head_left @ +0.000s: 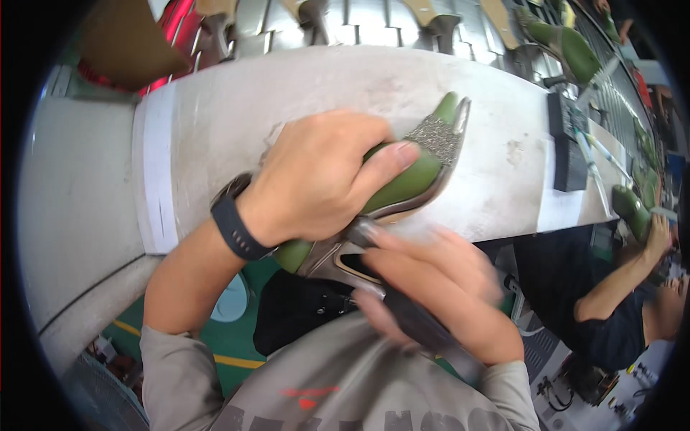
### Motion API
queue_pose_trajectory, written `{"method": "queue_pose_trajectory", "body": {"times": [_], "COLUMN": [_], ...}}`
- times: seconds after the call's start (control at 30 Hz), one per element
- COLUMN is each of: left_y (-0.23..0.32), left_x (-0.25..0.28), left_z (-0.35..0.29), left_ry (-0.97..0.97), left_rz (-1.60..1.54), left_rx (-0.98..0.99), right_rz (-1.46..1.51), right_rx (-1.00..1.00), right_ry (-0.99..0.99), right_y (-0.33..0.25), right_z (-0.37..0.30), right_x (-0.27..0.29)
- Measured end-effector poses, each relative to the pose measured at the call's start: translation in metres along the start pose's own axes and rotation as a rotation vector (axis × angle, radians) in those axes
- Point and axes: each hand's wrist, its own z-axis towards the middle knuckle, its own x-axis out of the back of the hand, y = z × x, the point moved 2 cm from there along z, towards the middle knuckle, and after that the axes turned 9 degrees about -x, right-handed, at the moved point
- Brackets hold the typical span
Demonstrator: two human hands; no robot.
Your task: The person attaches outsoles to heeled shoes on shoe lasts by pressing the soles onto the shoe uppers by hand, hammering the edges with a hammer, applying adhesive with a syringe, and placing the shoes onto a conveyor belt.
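A green shoe last [410, 183] wearing a silvery heeled shoe with a glittering band [438, 140] lies across the white bench, toe pointing to the far right. My left hand [316, 179] is closed around it from above, thumb laid over its green top. The shoe's heel end [334, 262] sticks out on the near side, over the bench edge. Smeared by motion, my right hand [438, 269] is closed on a dark long-handled tool [424, 320]. The tool's upper end is against or close beside the shoe's underside; its exact kind is too blurred to tell.
The white bench top [237, 93] has a metal conveyor [359, 32] carrying shoes behind it. A black block holder [568, 144] with thin white-handled tools stands at the right. Beyond it, a co-worker's hand [658, 237] holds another green last [631, 212].
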Motion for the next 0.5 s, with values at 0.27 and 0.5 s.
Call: {"method": "queue_pose_trajectory", "body": {"times": [0.27, 0.5], "left_y": [0.003, 0.034], "left_x": [0.009, -0.009], "left_z": [0.009, 0.044], "left_ry": [-0.156, -0.28], "left_rz": [-0.065, 0.103], "left_rx": [0.043, 0.219], "right_rz": [0.431, 0.236], "right_rx": [-0.288, -0.386], "right_ry": [0.06, 0.136], "right_y": [0.041, 0.054], "right_z": [0.003, 0.017], "right_x": [0.048, 0.079]}}
